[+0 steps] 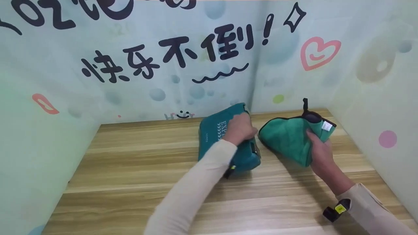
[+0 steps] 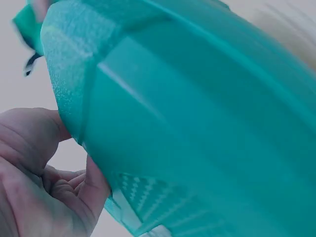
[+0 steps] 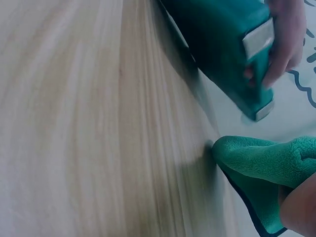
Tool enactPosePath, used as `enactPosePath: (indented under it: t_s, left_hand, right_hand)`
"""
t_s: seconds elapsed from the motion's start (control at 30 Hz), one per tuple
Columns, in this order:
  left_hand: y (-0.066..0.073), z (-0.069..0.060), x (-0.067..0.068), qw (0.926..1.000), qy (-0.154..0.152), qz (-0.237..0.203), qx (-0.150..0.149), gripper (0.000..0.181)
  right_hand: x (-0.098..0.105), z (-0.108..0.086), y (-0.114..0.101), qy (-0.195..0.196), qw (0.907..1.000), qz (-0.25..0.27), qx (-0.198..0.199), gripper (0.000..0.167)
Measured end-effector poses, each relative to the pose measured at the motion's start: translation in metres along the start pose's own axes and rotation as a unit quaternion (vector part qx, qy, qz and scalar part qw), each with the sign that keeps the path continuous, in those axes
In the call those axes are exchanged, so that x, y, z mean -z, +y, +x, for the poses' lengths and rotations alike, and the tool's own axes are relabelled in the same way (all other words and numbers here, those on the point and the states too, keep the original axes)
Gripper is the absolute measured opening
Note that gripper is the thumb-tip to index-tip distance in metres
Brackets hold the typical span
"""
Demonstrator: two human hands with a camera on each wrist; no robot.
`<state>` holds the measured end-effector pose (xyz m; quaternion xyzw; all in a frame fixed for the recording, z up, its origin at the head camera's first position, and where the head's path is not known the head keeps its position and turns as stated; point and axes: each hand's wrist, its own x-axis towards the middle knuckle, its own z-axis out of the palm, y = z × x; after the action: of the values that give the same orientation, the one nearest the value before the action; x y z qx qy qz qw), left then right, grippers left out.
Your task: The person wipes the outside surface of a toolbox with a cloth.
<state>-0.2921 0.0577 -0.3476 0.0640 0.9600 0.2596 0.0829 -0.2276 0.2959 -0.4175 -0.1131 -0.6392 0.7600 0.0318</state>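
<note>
A teal hard plastic case (image 1: 210, 140) with pale lettering on its lid stands tilted at the back middle of the table. My left hand (image 1: 240, 129) grips its right-hand side, and thumb and fingers close on the edge in the left wrist view. Metal-coloured latches (image 3: 259, 38) show on that side in the right wrist view. To the right, my right hand (image 1: 322, 151) holds a green cloth (image 1: 287, 137) with black edging, folded and bunched. The cloth carries a white label (image 1: 327, 126) and a black loop (image 1: 305, 104). The fingers behind the cloth are hidden.
Both things are over a wood-grain tabletop (image 1: 137, 156). A printed backdrop (image 1: 176, 88) rises along its back edge, and pale side panels (image 1: 382, 98) stand left and right. A small black device (image 1: 336, 210) is strapped at the right wrist.
</note>
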Motion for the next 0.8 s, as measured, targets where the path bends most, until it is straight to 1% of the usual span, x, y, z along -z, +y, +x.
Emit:
enactPosePath:
  t_s: [0.1,0.17,0.2,0.27,0.33,0.4,0.47,0.53,0.6,0.67,0.73,0.8]
  left_hand:
    - [-0.012,-0.015,0.029,0.9973,-0.012,-0.073,-0.002,0.032]
    - [-0.02,-0.026,0.046,0.9925,-0.017,-0.121,-0.004,0.033]
    - [-0.024,-0.03,0.054,0.9889,-0.02,-0.147,-0.004,0.031]
    - [-0.033,-0.038,0.066,0.9788,-0.028,-0.203,-0.003,0.028]
    - [-0.044,-0.045,0.073,0.9654,-0.038,-0.258,0.002,0.025]
    - [-0.056,-0.049,0.076,0.9502,-0.052,-0.307,0.009,0.026]
    - [-0.068,-0.053,0.075,0.9364,-0.065,-0.345,0.007,0.03]
    - [-0.079,-0.055,0.073,0.921,-0.079,-0.381,0.0,0.033]
    - [-0.089,-0.058,0.07,0.9039,-0.089,-0.418,-0.012,0.036]
    - [-0.1,-0.059,0.068,0.8879,-0.089,-0.451,-0.018,0.036]
    - [-0.113,-0.06,0.066,0.874,-0.083,-0.478,-0.021,0.036]
    - [-0.126,-0.061,0.064,0.8601,-0.08,-0.504,-0.013,0.035]
  right_hand:
    - [0.0,0.0,-0.002,-0.002,1.0,-0.001,0.001,0.08]
    - [0.0,0.001,-0.003,-0.001,1.0,0.003,0.003,0.077]
    - [0.0,0.001,-0.003,0.0,1.0,0.009,0.003,0.074]
    - [0.001,0.001,-0.004,0.002,0.9998,0.019,0.003,0.069]
    - [0.001,0.001,-0.005,0.004,0.9996,0.029,0.002,0.066]
    - [0.002,0.002,-0.005,0.002,0.9994,0.034,0.002,0.066]
    - [0.001,0.003,-0.006,-0.001,0.9994,0.034,0.003,0.067]
    - [0.001,0.003,-0.006,-0.004,0.9993,0.036,0.005,0.067]
    - [0.0,0.003,-0.005,-0.007,0.9992,0.038,0.008,0.067]
    - [0.0,0.003,-0.005,-0.01,0.9991,0.04,0.011,0.066]
    - [0.0,0.002,-0.004,-0.012,0.999,0.041,0.014,0.065]
    - [0.0,0.001,-0.003,-0.013,0.999,0.04,0.015,0.065]
